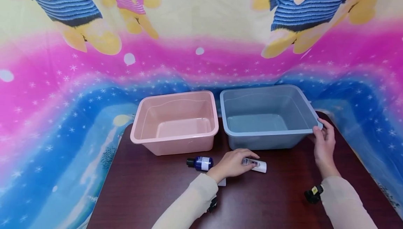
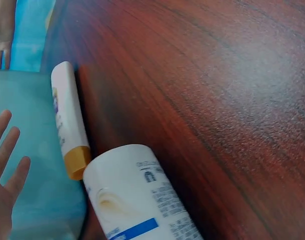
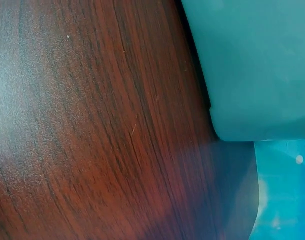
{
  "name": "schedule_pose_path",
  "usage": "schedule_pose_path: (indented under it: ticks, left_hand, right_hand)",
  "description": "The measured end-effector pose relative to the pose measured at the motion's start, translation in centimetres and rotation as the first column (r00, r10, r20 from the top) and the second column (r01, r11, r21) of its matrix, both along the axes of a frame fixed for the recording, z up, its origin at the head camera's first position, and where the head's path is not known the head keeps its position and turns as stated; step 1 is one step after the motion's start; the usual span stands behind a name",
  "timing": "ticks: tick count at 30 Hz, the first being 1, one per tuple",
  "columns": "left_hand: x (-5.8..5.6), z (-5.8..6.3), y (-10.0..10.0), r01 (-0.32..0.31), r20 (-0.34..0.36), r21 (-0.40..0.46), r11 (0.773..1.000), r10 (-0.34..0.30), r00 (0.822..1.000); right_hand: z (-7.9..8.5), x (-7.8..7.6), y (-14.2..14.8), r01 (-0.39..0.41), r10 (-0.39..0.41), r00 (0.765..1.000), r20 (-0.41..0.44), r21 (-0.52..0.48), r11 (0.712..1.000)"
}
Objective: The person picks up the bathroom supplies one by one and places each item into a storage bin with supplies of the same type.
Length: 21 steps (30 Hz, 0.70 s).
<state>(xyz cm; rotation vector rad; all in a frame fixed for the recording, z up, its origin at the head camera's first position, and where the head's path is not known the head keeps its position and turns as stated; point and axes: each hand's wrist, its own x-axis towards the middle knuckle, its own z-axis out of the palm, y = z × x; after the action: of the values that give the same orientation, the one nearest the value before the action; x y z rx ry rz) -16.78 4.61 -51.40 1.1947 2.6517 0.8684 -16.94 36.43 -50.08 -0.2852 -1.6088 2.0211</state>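
Note:
My left hand (image 1: 232,163) is over a white tube (image 1: 260,166) on the table, its fingers extended above it. In the left wrist view the fingers are spread, and the tube (image 2: 67,107), with a gold cap, lies beside a larger white container (image 2: 137,195) with a blue stripe. My right hand (image 1: 325,145) grips the right front corner of the blue-grey basin (image 1: 267,141), thumb on the rim. A dark blue bottle (image 1: 201,163) with a black cap and white label lies left of my left hand. My left wrist partly hides the white container.
A pink basin (image 1: 179,147) stands to the left of the blue-grey one, a narrow gap between them. Both rest on the dark red-brown table (image 1: 270,201). Behind hangs a patterned cloth (image 1: 201,57), printed with bears and snowflakes.

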Motion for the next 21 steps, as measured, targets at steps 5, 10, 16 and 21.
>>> schedule_pose_path:
  ticks: [5, 10, 16, 21]
  left_hand:
    - [-0.2, -0.9, 0.2, -0.007, 0.007, -0.018, 1.000, 0.007, 1.000]
    - [-0.4, -1.4, 0.4, -0.011, -0.002, -0.020, 1.000, 0.011, 1.000]
    - [-0.5, -1.9, 0.9, -0.012, -0.025, -0.037, 0.999, 0.012, 1.000]
    - [-0.9, -2.2, 1.6, -0.041, -0.109, -0.046, 0.998, 0.035, 0.993]
  right_hand:
    - [-0.2, -0.3, -0.2, 0.023, -0.024, 0.999, -0.022, -0.023, 0.999]
    - [-0.4, -0.5, -0.4, 0.031, -0.032, 0.999, -0.035, -0.025, 0.999]
    - [-0.6, -0.6, -0.5, 0.035, -0.036, 0.999, -0.022, -0.014, 0.999]
    - [-0.6, -0.8, -0.5, 0.040, -0.041, 0.999, -0.024, -0.010, 0.999]
